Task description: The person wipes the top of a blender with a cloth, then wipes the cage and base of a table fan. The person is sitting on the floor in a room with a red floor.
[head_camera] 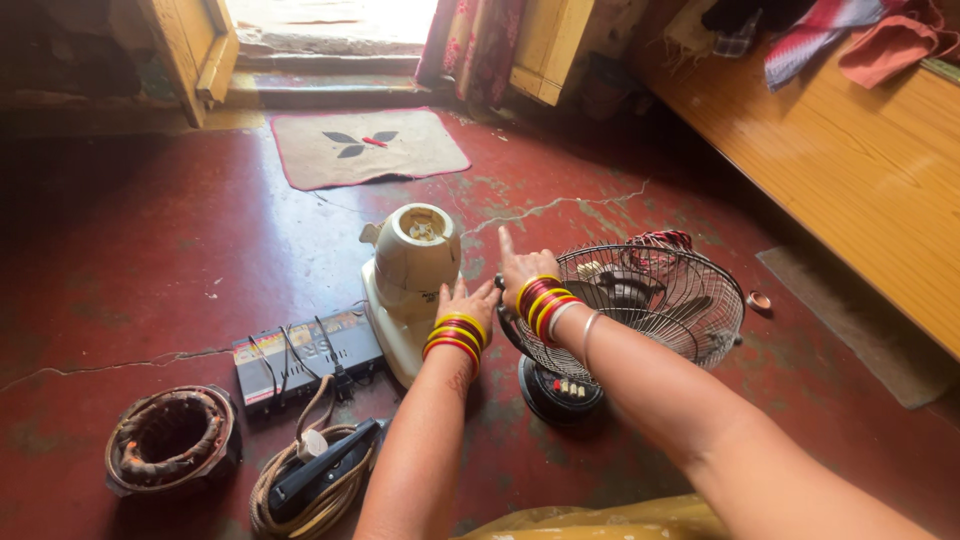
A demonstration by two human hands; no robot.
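Observation:
My left hand (465, 300) rests against the side of a cream mixer base (412, 270) that stands on the red floor. My right hand (520, 268) sits on the left rim of a small table fan's wire grille (655, 295), its index finger pointing up and away. Both wrists wear red and yellow bangles. The fan stands on a round black base (558, 392) with small buttons. Its blades show through the grille.
A black flat device (305, 355) with wires lies left of the mixer. A copper-wound motor coil (172, 438) and a rope coil with a black tool (325, 470) lie nearer me. A doormat (365, 148) lies by the open door, a wooden bed (850, 160) at right.

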